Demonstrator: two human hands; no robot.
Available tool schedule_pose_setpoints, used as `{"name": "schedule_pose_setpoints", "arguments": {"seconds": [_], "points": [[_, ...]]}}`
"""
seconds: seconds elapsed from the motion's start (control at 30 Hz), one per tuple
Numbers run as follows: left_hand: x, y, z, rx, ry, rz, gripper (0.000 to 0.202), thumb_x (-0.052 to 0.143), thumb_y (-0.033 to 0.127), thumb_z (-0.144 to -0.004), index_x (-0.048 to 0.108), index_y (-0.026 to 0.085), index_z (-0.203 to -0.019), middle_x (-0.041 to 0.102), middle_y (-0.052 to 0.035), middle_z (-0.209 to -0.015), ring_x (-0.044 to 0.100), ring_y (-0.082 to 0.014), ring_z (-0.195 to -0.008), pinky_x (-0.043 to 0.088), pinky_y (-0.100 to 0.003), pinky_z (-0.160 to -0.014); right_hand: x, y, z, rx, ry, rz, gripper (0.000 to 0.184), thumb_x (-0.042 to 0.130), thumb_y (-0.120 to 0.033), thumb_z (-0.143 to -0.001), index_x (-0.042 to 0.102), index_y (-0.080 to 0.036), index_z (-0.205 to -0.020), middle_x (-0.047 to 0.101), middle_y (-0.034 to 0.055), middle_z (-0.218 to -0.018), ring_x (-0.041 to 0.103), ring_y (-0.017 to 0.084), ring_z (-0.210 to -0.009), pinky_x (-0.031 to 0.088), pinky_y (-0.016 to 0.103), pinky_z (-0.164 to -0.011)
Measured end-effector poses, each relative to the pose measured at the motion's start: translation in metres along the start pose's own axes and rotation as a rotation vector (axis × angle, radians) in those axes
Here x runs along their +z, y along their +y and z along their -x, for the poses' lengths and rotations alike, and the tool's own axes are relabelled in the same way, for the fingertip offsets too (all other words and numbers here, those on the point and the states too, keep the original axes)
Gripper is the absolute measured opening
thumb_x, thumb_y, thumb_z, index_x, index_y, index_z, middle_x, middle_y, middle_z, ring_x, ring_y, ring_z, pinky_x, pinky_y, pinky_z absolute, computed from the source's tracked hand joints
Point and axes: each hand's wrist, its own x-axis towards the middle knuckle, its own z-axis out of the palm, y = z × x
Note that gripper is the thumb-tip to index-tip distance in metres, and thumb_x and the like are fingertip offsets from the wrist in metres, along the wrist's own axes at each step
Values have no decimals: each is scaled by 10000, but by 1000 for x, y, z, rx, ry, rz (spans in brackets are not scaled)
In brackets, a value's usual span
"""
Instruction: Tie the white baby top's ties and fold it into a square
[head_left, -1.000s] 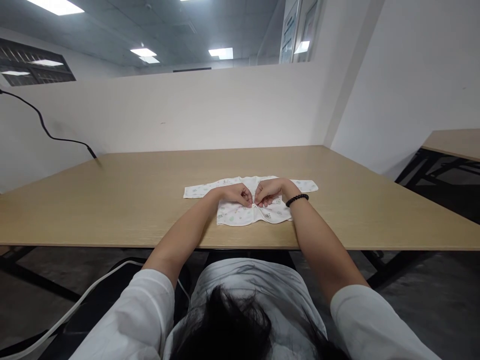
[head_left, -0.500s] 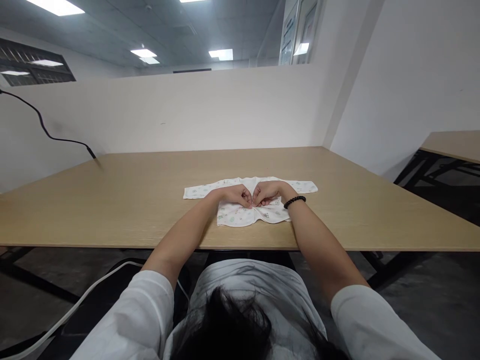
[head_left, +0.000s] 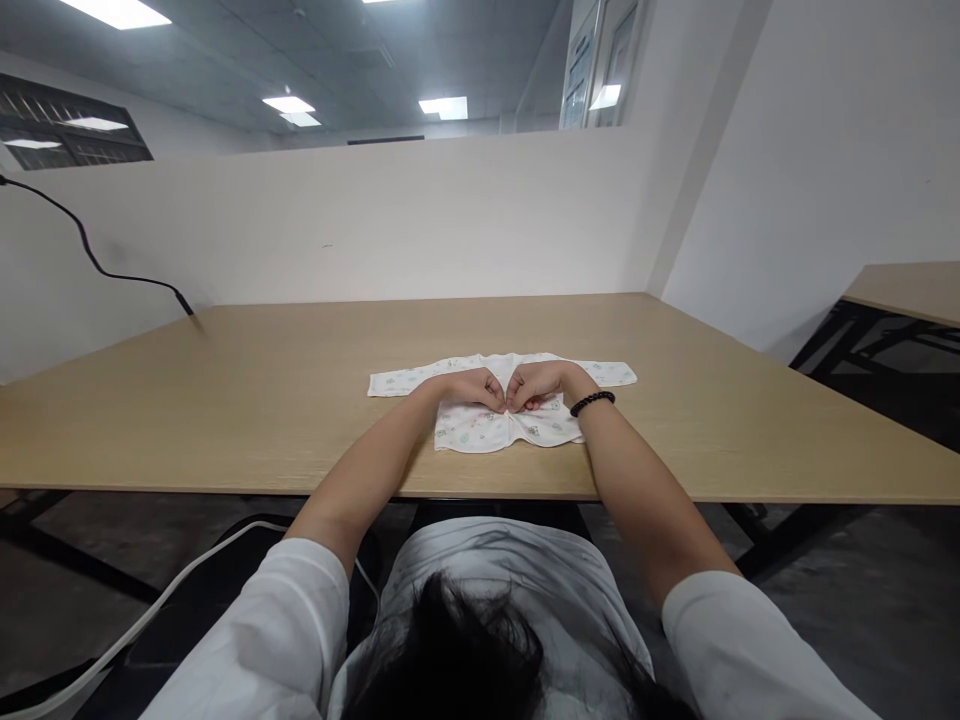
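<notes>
A small white baby shirt [head_left: 474, 430] with a light printed pattern lies spread on the wooden table [head_left: 300, 340], its two long sleeves stretched out to the left and right. Over the middle of its front, my left hand [head_left: 480, 386] is closed, pinching the fabric between thumb and fingers. My right hand [head_left: 531, 382] pinches the cloth right beside it, fingertips almost touching the left ones. The fabric puckers below the fingertips. Whatever small part sits between the fingers is hidden. A black bead bracelet [head_left: 592, 402] circles my right wrist.
A white partition [head_left: 420, 220] rises behind the table. At the left, a black cable [head_left: 131, 281] hangs down to the tabletop. A white cord [head_left: 172, 590] runs over a black chair at lower left. Another table [head_left: 907, 285] stands at the far right.
Both hands stay in the same pinch at the middle of the shirt, with hardly any visible movement. The whole view has shifted very slightly.
</notes>
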Motion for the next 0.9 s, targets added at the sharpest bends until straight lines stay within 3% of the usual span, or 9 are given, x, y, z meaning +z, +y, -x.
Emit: {"name": "schedule_pose_setpoints", "arguments": {"seconds": [0.27, 0.53, 0.9], "points": [[1, 3, 0, 45, -7, -30, 195, 776, 337, -649, 718, 157, -695, 616, 5, -666, 522, -130, -649, 383, -262, -634, -1, 1, -3, 28, 30, 17, 347, 891, -340, -528, 621, -148, -629, 542, -44, -521, 471, 74, -496, 346, 201, -460], [1, 6, 1, 17, -14, -68, 127, 729, 273, -630, 708, 163, -690, 577, 25, -615, 494, -123, -612, 373, -262, -619, -3, 2, -3, 44, 0, 21, 313, 850, -311, -583, 582, -153, -622, 498, -57, -501, 438, 68, -468, 310, 194, -436], [4, 11, 4, -10, 10, -113, 93, 705, 227, -628, 714, 173, -703, 596, 23, -640, 505, -127, -632, 372, -258, -619, -4, 0, -4, 54, 55, 23, 308, 836, -321, -589, 578, -153, -604, 505, -48, -509, 430, 64, -465, 309, 191, -424]]}}
